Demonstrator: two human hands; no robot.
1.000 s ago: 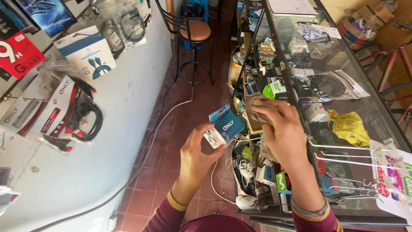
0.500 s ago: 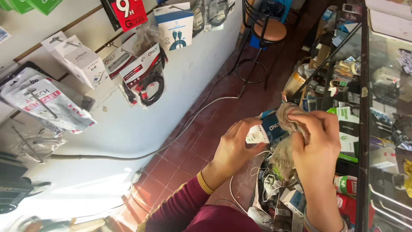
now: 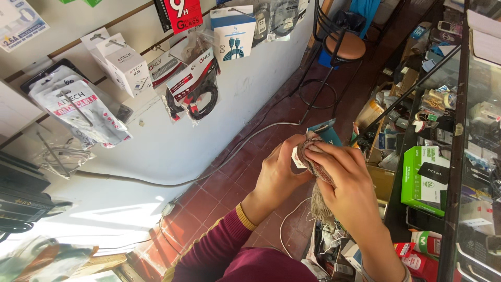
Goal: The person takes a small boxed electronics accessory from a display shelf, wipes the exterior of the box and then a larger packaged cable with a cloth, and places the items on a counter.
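My left hand [image 3: 279, 169] grips a small blue and white box [image 3: 324, 134] from the left side. My right hand [image 3: 342, 177] presses a worn brownish rag [image 3: 319, 196] with a frayed fringe against that box; the fringe hangs below my fingers. Both hands meet in front of me, above a red tiled floor [image 3: 219, 188]. Most of the box is hidden by my fingers and the rag. Maroon sleeves with a yellow cuff cover my arms.
A glass display case [image 3: 459, 156] with packed shelves stands at the right, with a green and white box [image 3: 422, 180] inside. Packaged cables [image 3: 195, 86] and boxes hang on the white wall at left. A round stool [image 3: 344, 47] stands beyond. A white cord [image 3: 240, 151] runs along the floor.
My view has swung further left and down, showing more of the wall. My hands stay together on the box, with the rag still rubbing over it.
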